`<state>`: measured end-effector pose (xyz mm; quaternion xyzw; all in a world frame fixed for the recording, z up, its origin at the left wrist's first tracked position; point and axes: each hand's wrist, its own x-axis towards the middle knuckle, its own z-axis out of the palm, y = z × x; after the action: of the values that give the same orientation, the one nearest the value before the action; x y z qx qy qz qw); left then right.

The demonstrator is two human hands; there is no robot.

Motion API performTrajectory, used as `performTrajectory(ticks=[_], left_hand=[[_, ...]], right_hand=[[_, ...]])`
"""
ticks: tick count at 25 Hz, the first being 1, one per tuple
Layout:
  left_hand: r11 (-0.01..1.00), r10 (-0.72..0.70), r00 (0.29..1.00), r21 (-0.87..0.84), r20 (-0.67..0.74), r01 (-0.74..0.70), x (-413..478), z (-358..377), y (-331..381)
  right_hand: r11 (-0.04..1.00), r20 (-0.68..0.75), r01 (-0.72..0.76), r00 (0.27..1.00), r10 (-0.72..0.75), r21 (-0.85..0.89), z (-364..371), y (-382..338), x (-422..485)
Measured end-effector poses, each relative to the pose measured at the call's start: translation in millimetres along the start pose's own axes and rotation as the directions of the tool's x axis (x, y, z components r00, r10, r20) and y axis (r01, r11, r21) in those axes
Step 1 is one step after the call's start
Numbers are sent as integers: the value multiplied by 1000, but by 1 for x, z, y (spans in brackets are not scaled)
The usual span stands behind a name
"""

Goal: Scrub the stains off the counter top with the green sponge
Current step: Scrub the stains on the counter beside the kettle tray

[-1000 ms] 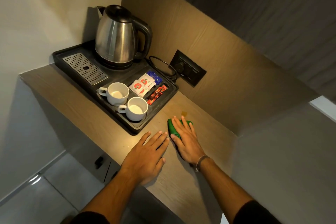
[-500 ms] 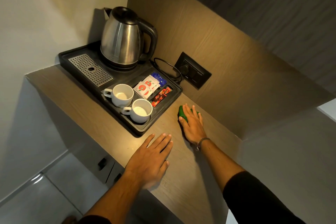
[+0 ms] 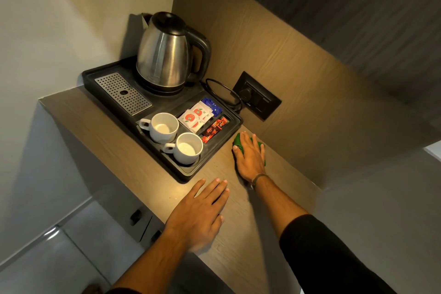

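Observation:
My right hand (image 3: 250, 157) lies flat on the green sponge (image 3: 238, 141) and presses it onto the wooden counter top (image 3: 124, 162), close to the back wall and just right of the black tray. Only the sponge's edges show around my fingers. My left hand (image 3: 198, 212) rests palm down on the counter near its front edge, fingers spread, holding nothing. The spot under the sponge is hidden, and I cannot make out any stain.
A black tray (image 3: 186, 174) to the left holds a steel kettle (image 3: 167, 55), two white cups (image 3: 163, 126) (image 3: 188, 148), sachets (image 3: 196, 116) and a drip grille (image 3: 123, 93). A wall socket (image 3: 256, 98) with the kettle cord sits just behind the sponge.
My right hand has slid the sponge away from me, from mid-counter toward the back wall beside the tray's corner. A small brown stain seen earlier is now covered. My left hand has stayed put.

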<state>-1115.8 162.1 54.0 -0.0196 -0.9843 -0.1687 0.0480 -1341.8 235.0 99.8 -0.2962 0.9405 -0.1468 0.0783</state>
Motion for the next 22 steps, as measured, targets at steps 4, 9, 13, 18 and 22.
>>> performTrajectory(ticks=[4, 9, 13, 18, 22], left_hand=[[1000, -3, 1000, -9, 1, 3, 0, 0, 1], [1000, 15, 1000, -9, -12, -15, 0, -1, 0], [1000, 6, 999, -10, -36, -6, 0, 1, 0], [1000, 9, 999, -4, -48, -9, 0, 2, -1], [1000, 10, 999, -4, -34, -10, 1, 2, -2]], right_hand=[[969, 31, 247, 969, -246, -13, 12, 26, -55], [999, -17, -51, 999, 51, -13, -10, 36, -22], [983, 0, 183, 983, -183, -16, 12, 41, -85], [995, -39, -81, 996, 79, -54, -19, 93, -95], [1000, -34, 18, 999, -18, -2, 2, 56, -132]])
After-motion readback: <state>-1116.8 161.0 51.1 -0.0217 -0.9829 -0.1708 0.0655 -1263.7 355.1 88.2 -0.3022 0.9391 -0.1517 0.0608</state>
